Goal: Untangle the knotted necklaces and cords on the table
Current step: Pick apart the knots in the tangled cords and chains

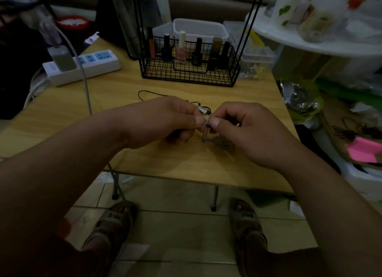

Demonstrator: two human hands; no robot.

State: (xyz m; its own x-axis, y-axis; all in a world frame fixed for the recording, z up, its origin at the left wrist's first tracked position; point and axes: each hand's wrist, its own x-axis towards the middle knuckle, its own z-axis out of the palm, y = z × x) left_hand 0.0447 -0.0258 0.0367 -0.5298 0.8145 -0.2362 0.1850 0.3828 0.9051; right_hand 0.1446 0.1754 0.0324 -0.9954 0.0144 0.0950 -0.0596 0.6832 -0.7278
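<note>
Head view: wooden table (144, 86).
Left hand (165, 119): pinching silver chain (219, 142) at knot.
Right hand (244, 129): pinching same knot.
Chain: heaped beneath hands.
Black cord (144, 93): behind left hand.

Ahead of me stood a wire basket (189, 78) with polish bottles (181, 49) upright inside, a white tub (199, 29) just behind it. Left, a power strip (86, 66) with a charger (64, 60) plugged in. Pink notes (363, 151) lay far off right.
</note>
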